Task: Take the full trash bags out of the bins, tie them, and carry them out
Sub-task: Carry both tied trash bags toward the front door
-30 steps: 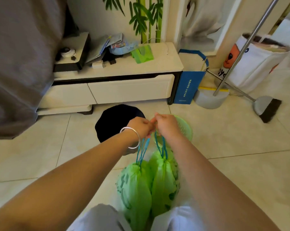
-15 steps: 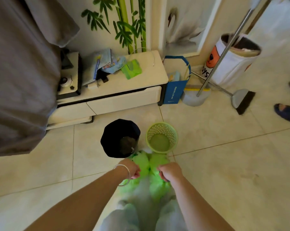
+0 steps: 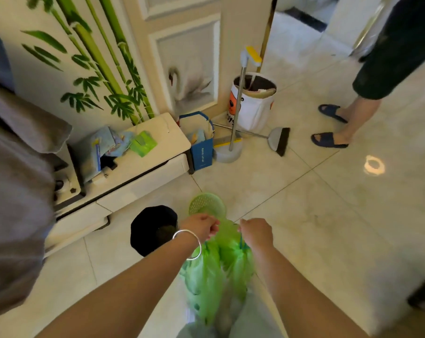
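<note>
Two full green trash bags (image 3: pixel 216 272) with blue drawstrings hang in front of my legs, blurred by motion. My left hand (image 3: pixel 201 226), with a silver bangle on the wrist, grips the top of the left bag. My right hand (image 3: pixel 256 232) grips the drawstring of the right bag. Just beyond my hands stand a black bin (image 3: pixel 152 229) and a small green mesh bin (image 3: pixel 206 203) on the tiled floor; the bags hide part of the green bin.
A low white cabinet (image 3: pixel 143 176) with papers stands to the left, a blue paper bag (image 3: pixel 201 152) beside it. A broom, dustpan and white bucket (image 3: pixel 253 103) lean near the door frame. A person in dark slippers (image 3: pixel 328 140) stands at the right. Grey fabric hangs at far left.
I have risen and the view has tilted up, so the bins look farther off. My hands have lifted the two bags and moved slightly apart. A person's legs have come into view.
</note>
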